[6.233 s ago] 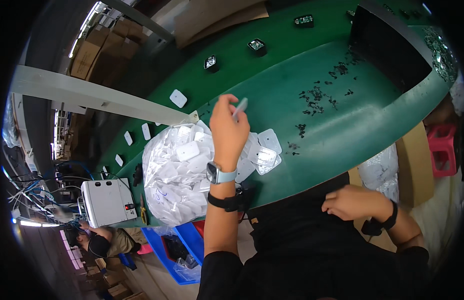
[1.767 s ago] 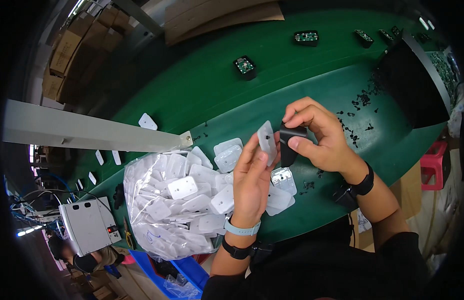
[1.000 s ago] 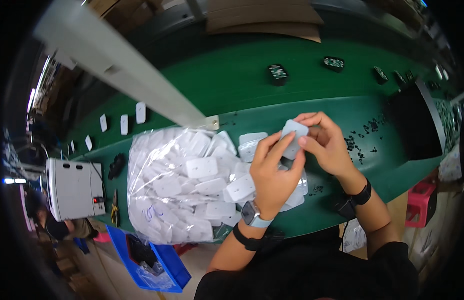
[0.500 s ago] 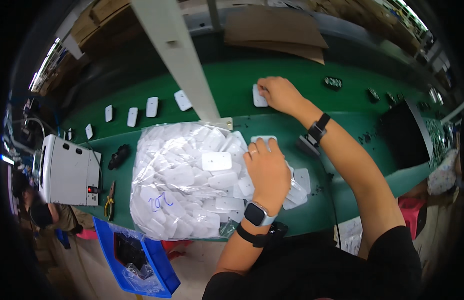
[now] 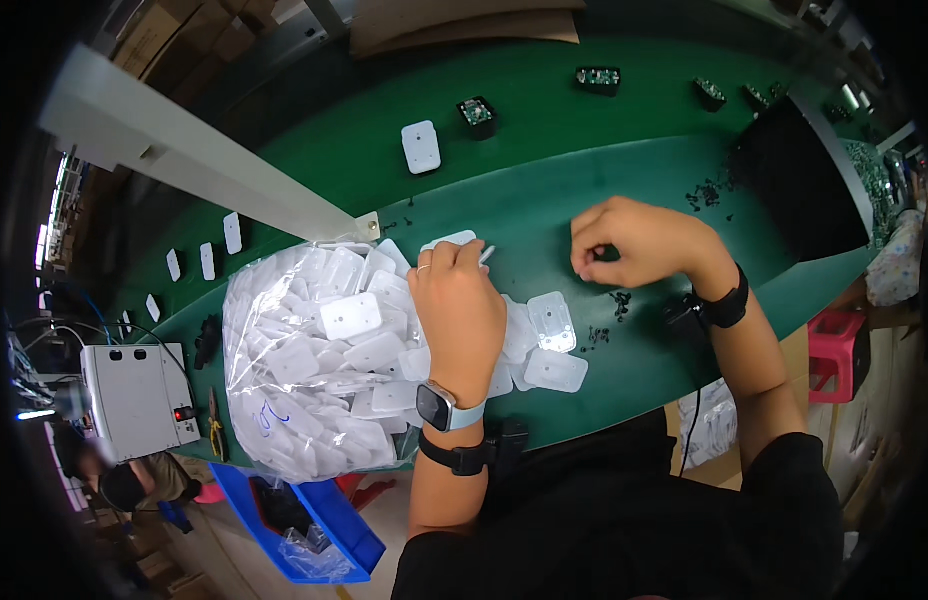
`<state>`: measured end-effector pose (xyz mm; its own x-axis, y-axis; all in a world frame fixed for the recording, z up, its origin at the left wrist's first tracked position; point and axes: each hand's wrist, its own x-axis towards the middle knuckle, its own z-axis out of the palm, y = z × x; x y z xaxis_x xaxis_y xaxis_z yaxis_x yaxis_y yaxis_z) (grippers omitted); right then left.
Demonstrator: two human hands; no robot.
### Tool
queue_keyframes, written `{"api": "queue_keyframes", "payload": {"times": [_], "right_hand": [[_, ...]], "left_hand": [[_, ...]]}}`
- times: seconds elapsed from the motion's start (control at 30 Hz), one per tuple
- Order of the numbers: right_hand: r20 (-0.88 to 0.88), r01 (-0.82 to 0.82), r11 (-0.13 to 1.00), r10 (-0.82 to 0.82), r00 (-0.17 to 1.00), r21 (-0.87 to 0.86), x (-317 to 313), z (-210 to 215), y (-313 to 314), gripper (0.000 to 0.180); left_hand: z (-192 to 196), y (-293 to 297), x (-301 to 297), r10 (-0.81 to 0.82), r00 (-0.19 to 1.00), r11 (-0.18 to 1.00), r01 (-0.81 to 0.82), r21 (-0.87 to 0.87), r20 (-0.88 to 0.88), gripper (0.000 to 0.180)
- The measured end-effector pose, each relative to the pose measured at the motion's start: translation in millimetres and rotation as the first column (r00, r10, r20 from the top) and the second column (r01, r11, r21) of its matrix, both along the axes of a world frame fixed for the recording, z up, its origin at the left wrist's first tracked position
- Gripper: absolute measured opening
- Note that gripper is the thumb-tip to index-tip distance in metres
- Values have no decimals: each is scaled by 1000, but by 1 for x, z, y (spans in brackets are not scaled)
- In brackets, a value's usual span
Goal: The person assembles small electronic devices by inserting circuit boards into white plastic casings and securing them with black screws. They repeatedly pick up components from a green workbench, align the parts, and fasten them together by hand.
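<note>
My left hand (image 5: 459, 320) is closed on a white plastic cover (image 5: 452, 240) at the right edge of a clear bag. A thin white edge of a piece shows beside its fingertips. The bag (image 5: 294, 400) spills many similar white covers, several of them loose (image 5: 556, 372) to the right of my left wrist. My right hand (image 5: 639, 242) hovers over the green bench with thumb and fingertips curled together. Whatever they may pinch is too small or hidden to make out. Small black screws (image 5: 621, 303) lie in little heaps just below it.
Across the green belt (image 5: 524, 140) sit a white cover (image 5: 421, 147), black housings with circuit boards (image 5: 477, 116) and more covers at left. A pale post (image 5: 204, 150) slants over the belt. A black bin (image 5: 804, 180) stands right; a white machine (image 5: 139, 400) and pliers (image 5: 216, 425) are left.
My right hand has let go of the white cover on the belt and come back over the bench. My left hand stays by the bag. The whole view has shifted, with the scene sliding left.
</note>
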<state>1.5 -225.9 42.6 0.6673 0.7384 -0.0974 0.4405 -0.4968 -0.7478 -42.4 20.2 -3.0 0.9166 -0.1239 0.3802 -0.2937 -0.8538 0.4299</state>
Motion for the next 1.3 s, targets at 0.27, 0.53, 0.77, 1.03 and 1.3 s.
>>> {"api": "queue_keyframes", "payload": {"times": [0.27,0.53,0.77,1.03,1.3], "right_hand": [[-8,-168,983,168,986,-72,-32,-8,3,5],[136,-206,960,233,963,-191,-43,-18,11,8],[123,28,950,-69,990,312,-25,-3,4,6],[410,162,863,-383,827,479,-23,-11,13,14],[408,176,829,-433,804,531,-24,-12,12,17]], "left_hand": [[18,-14,-3,1,1000,879,-4,-477,-8,14],[17,-18,-2,-219,919,430,-210,-878,-327,29],[24,-22,-2,-385,871,294,-198,-935,-306,53],[19,-37,-15,-506,828,351,-57,-935,-240,53],[27,-35,-17,-473,847,251,-135,-958,-243,52]]}}
